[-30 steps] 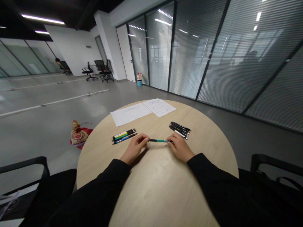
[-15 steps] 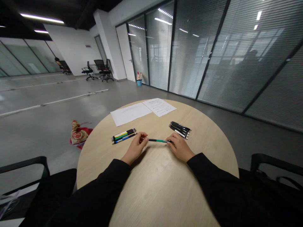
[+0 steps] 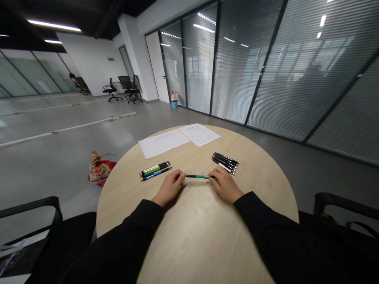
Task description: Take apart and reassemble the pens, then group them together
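A green and black pen (image 3: 197, 176) lies level just above the round wooden table (image 3: 192, 236), held at both ends. My left hand (image 3: 170, 186) pinches its left tip with curled fingers. My right hand (image 3: 225, 183) grips its right end, fingers closed. Left of my left hand lies a small group of coloured pens (image 3: 155, 169), yellow, green and blue. Behind my right hand lies a bundle of several black pens (image 3: 224, 161).
Two white paper sheets (image 3: 177, 139) lie at the table's far edge. Black chair arms stand at the left (image 3: 29, 207) and right (image 3: 343, 205). A red and white bag (image 3: 99, 169) sits on the grey floor. Glass walls with blinds run along the right.
My left hand's fingers have closed in tighter on the pen's left tip. The pen and my right hand have stayed almost in place.
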`<state>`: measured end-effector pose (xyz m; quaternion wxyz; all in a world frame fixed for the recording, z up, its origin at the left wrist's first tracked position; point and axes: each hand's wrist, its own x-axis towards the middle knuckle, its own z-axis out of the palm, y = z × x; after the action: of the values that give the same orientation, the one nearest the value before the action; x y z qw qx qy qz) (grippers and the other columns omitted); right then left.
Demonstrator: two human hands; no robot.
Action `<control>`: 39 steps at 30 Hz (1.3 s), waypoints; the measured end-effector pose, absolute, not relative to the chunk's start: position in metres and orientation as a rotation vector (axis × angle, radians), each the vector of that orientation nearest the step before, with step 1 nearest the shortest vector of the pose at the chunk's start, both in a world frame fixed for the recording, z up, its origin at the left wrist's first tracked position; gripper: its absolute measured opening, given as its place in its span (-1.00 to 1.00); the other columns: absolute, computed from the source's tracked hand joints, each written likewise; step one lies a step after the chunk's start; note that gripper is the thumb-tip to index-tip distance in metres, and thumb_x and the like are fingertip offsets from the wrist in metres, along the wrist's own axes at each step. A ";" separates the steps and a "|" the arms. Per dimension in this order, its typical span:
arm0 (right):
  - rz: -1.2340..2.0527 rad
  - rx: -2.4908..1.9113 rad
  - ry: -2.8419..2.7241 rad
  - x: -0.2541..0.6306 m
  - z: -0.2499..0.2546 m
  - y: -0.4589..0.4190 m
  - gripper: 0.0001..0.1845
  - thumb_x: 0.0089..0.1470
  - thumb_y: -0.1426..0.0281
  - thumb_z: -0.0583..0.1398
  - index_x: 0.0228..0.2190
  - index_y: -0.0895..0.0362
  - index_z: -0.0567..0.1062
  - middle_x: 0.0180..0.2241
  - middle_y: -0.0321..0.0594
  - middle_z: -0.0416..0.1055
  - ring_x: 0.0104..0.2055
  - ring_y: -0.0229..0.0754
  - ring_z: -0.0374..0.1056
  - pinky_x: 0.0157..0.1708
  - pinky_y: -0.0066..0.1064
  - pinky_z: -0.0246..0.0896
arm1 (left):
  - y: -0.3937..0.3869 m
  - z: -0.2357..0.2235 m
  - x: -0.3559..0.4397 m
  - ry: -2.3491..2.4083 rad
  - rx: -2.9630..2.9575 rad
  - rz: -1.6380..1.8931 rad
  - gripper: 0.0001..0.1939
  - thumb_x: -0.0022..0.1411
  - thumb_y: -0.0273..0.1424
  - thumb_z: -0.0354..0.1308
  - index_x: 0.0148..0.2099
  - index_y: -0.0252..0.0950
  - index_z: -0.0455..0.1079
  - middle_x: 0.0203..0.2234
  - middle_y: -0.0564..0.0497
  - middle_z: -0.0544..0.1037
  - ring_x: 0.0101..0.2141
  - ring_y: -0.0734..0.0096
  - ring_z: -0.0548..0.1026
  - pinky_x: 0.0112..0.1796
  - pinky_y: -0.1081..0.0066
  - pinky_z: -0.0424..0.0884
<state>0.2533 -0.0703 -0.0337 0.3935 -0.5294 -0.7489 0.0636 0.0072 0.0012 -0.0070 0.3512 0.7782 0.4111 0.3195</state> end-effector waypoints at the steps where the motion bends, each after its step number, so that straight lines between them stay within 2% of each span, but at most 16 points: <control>1: 0.161 -1.343 -1.899 0.253 -0.033 -0.071 -0.85 0.23 0.52 0.14 -0.22 0.13 0.52 -0.25 -0.12 0.38 -0.14 -0.06 0.29 -0.09 -0.19 0.25 | 0.002 -0.008 0.007 1.042 2.010 0.836 -0.65 0.32 -0.13 0.03 -0.39 -0.27 0.29 -0.53 0.10 0.33 -0.47 0.41 0.27 -0.39 0.41 0.16; 5: 0.164 -1.350 -1.894 0.253 -0.033 -0.071 -0.85 0.24 0.52 0.14 -0.23 0.13 0.52 -0.25 -0.12 0.38 -0.15 -0.07 0.29 -0.09 -0.20 0.25 | 0.003 -0.013 0.006 0.965 1.974 0.858 -0.79 0.29 -0.22 0.10 -0.22 -0.27 0.31 -0.44 0.09 0.36 -0.42 0.41 0.29 -0.35 0.42 0.20; 9: 0.171 -1.358 -1.892 0.253 -0.033 -0.071 -0.86 0.22 0.52 0.15 -0.23 0.14 0.52 -0.25 -0.13 0.37 -0.14 -0.07 0.29 -0.09 -0.21 0.24 | 0.002 -0.012 0.007 0.981 1.962 0.880 -0.77 0.27 -0.23 0.13 -0.14 -0.27 0.30 -0.38 0.07 0.39 -0.39 0.40 0.32 -0.33 0.42 0.23; 11: 0.174 -1.351 -1.892 0.253 -0.033 -0.071 -0.85 0.21 0.52 0.16 -0.23 0.15 0.53 -0.25 -0.13 0.37 -0.14 -0.07 0.29 -0.09 -0.22 0.24 | 0.001 -0.010 0.007 1.023 1.984 0.877 -0.75 0.31 -0.17 0.06 -0.21 -0.27 0.32 -0.41 0.06 0.40 -0.39 0.38 0.33 -0.33 0.40 0.24; 15: 0.178 -1.336 -1.880 0.254 -0.033 -0.071 -0.85 0.21 0.53 0.16 -0.22 0.14 0.53 -0.25 -0.13 0.36 -0.14 -0.07 0.29 -0.10 -0.23 0.24 | 0.001 -0.007 0.007 1.093 2.012 0.798 -0.53 0.39 -0.08 -0.11 -0.45 -0.27 0.30 -0.56 0.06 0.35 -0.47 0.36 0.32 -0.39 0.39 0.20; 20: 0.184 -1.346 -1.879 0.254 -0.032 -0.071 -0.85 0.23 0.51 0.15 -0.22 0.15 0.53 -0.25 -0.12 0.37 -0.15 -0.07 0.29 -0.10 -0.21 0.24 | 0.001 -0.007 0.007 1.081 2.023 0.746 -0.51 0.35 -0.06 -0.04 -0.52 -0.27 0.28 -0.63 0.09 0.31 -0.53 0.40 0.27 -0.44 0.40 0.14; 32: 0.192 -1.334 -1.901 0.254 -0.033 -0.071 -0.83 0.28 0.48 0.11 -0.23 0.17 0.52 -0.25 -0.10 0.39 -0.15 -0.07 0.30 -0.09 -0.20 0.24 | 0.005 -0.014 0.006 0.930 1.935 0.876 -0.80 0.29 -0.24 0.13 -0.22 -0.28 0.35 -0.44 0.07 0.39 -0.42 0.42 0.32 -0.35 0.42 0.23; 36: 0.192 -1.339 -1.905 0.254 -0.032 -0.071 -0.83 0.28 0.47 0.10 -0.24 0.16 0.51 -0.26 -0.11 0.39 -0.16 -0.07 0.29 -0.10 -0.21 0.23 | 0.004 -0.015 0.007 0.907 1.933 0.880 -0.82 0.27 -0.27 0.15 -0.17 -0.27 0.33 -0.40 0.07 0.40 -0.41 0.43 0.34 -0.35 0.42 0.25; 39: 0.184 -1.341 -1.910 0.254 -0.032 -0.071 -0.84 0.28 0.45 0.10 -0.24 0.16 0.50 -0.25 -0.10 0.39 -0.15 -0.06 0.29 -0.10 -0.21 0.22 | 0.002 -0.013 0.008 0.913 1.861 0.887 -0.78 0.29 -0.21 0.13 -0.16 -0.26 0.31 -0.44 0.10 0.38 -0.45 0.44 0.33 -0.39 0.43 0.25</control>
<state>0.2538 -0.0712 -0.0318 0.3899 -0.5275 -0.7513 0.0725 0.0082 0.0024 -0.0134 0.4290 0.7456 0.3657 0.3554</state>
